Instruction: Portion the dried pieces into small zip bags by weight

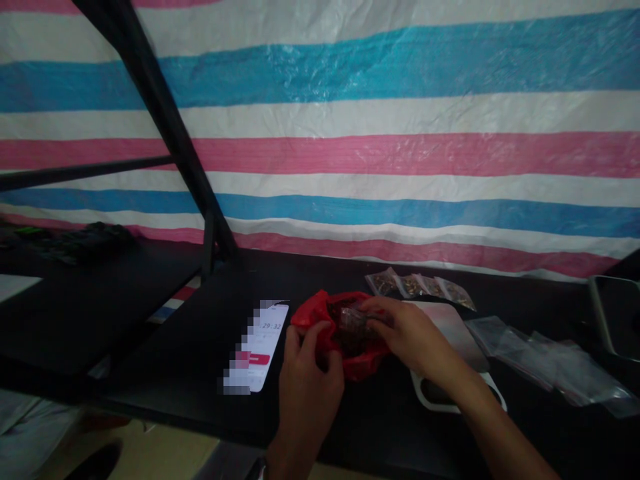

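Observation:
A red plastic bag lies on the black table with its mouth spread, and small dark pieces, too dim to name, show inside. My left hand grips the bag's near left rim between thumb and fingers. Inside the mouth, my right hand pinches a small clear plastic bag; how much it contains I cannot make out. Partly under my right forearm sits a flat scale with a silver plate and white base.
Several filled zip bags lie in a row behind the scale. Flat clear bags overlap at the right, near a dark tray-like object. A phone showing a timer lies left of the red bag. A black frame post rises at left before the striped sheet.

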Tool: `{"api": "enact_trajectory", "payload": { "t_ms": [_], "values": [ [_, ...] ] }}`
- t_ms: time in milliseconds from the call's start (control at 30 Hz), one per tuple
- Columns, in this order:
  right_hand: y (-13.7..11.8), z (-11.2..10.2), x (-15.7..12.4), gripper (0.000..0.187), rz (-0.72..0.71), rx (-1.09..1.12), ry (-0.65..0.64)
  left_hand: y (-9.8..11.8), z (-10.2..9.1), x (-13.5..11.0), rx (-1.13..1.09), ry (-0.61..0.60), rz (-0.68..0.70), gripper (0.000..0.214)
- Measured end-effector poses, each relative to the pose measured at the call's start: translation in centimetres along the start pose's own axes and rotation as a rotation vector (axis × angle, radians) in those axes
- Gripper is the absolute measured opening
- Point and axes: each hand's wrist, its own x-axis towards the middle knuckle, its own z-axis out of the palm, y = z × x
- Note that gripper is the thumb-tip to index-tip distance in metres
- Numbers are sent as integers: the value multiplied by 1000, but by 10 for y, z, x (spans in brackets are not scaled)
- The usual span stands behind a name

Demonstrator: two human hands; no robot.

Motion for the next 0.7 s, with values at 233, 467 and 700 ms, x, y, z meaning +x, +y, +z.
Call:
{"api": "enact_trajectory", "payload": {
  "t_ms": [233, 467, 700],
  "values": [
    [20, -11, -7, 22, 6, 476, 87, 3, 0, 4, 26, 132, 113, 29],
    [44, -47, -29, 40, 82, 779, 240, 4, 7, 5, 32, 246, 307, 21],
    [75, -79, -68, 49, 210, 797, 193, 18, 10, 3, 16, 336, 546, 16]
  ]
}}
